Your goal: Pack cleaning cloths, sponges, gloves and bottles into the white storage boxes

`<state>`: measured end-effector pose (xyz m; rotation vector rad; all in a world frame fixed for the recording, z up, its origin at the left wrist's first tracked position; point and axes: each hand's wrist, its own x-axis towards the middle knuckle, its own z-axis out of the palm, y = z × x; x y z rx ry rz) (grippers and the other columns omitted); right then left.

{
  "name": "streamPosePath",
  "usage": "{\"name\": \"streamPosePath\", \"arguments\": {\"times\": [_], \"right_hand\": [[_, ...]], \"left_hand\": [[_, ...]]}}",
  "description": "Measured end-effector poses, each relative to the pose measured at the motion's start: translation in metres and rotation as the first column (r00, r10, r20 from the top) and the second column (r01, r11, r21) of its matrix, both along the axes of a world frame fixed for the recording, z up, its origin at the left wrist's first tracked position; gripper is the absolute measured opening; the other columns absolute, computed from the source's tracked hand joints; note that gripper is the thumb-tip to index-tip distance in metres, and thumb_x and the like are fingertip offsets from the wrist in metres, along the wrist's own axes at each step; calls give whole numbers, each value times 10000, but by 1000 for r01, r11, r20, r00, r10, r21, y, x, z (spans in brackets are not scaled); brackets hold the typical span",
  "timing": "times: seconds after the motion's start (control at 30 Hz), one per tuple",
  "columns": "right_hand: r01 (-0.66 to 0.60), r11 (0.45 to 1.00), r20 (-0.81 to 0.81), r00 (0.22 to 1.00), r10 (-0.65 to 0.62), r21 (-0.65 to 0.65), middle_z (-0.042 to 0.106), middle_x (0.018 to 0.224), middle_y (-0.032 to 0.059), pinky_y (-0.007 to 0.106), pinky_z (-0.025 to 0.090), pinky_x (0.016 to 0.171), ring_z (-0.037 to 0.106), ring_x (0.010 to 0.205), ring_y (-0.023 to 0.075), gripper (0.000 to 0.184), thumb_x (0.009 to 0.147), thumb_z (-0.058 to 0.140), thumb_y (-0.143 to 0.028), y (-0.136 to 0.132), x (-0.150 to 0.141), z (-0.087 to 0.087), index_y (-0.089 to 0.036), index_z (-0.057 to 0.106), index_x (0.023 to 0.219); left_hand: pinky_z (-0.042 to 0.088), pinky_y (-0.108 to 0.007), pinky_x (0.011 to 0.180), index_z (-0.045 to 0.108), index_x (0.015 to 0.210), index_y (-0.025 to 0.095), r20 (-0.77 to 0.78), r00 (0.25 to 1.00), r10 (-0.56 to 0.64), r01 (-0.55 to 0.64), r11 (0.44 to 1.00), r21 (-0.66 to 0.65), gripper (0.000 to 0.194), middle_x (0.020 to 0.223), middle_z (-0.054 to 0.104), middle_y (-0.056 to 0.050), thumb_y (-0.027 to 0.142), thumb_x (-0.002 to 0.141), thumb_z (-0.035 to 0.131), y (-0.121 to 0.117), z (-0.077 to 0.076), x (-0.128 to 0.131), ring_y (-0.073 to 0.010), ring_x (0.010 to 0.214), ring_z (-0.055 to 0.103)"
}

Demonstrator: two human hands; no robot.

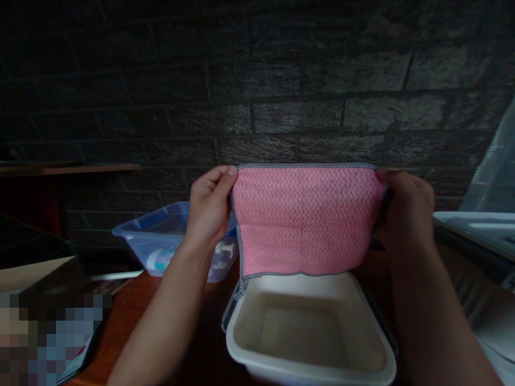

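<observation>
A pink textured cleaning cloth (306, 220) with a black-and-white checked edge hangs stretched between my hands. My left hand (211, 201) pinches its upper left corner between thumb and fingers. At the upper right corner, my right hand (406, 198) grips the cloth; its fingers are partly in shadow. The lower edge hangs over the far rim of a white plastic bin (311, 367) with dark side handles. I can see the bin's bare floor.
Behind my left arm stands a clear bluish plastic tub (155, 238) with items inside. The wooden table (129, 316) carries both containers. A dark brick wall (298, 102) rises behind. At right is another pale-rimmed container (475, 217); a wooden shelf (80, 170) juts in from the left.
</observation>
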<state>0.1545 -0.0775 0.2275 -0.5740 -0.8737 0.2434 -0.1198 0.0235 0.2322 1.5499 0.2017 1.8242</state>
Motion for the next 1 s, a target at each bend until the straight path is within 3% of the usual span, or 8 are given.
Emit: {"name": "streamPosePath", "arguments": {"times": [0.27,0.43,0.67,1.0], "right_hand": [[-9,999,113,994,13,-35,392,614,-38,281,280,506,338,548,125,238,786,706,-278,1,1,0,-220,573,597],[-60,996,217,974,72,-62,420,646,-25,278,313,548,360,591,124,260,821,677,-286,1,-1,-1,-210,568,598],[-156,988,282,947,155,-21,459,627,-31,268,294,558,361,588,105,304,854,698,-294,2,-3,0,-182,598,589],[-58,998,351,934,66,-33,511,609,-27,260,316,545,421,583,101,308,862,709,-346,-5,-6,3,-174,637,617]], "left_hand": [[421,-215,618,707,801,134,29,1000,-11,12,999,-32,140,735,628,-2,242,877,754,-3,4,-3,-97,640,531],[403,-210,553,706,813,148,54,997,64,-60,995,-76,129,681,610,18,251,849,774,-2,8,-7,-95,596,491],[466,-230,630,736,866,184,42,991,125,-117,981,-153,126,791,680,13,285,827,801,9,5,-8,-117,689,566],[455,-220,562,745,907,142,65,986,152,-139,975,-175,113,770,672,-2,217,828,773,14,5,-11,-118,640,576]]}}
